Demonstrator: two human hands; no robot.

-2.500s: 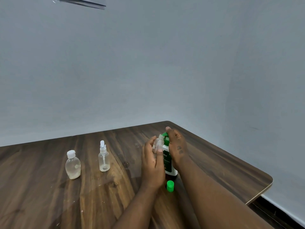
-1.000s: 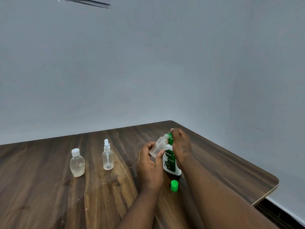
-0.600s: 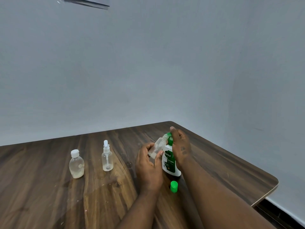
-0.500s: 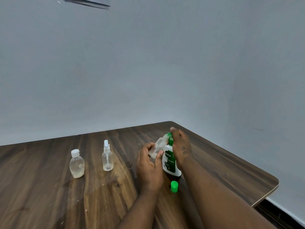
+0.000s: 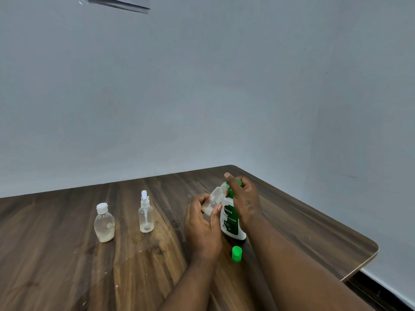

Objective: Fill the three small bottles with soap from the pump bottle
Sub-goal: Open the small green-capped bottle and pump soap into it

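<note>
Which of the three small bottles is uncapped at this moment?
The tilted bottle in the left hand, its open mouth at the pump bottle. The flip-cap bottle and spray bottle stand capped.

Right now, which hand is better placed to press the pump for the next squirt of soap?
Right. The right hand lies over the green head of the pump bottle, while the left hand holds the tilted small bottle with its mouth at the nozzle.

Left hand [image 5: 203, 230] curled in a grip, right hand [image 5: 243, 198] arched beside
</note>
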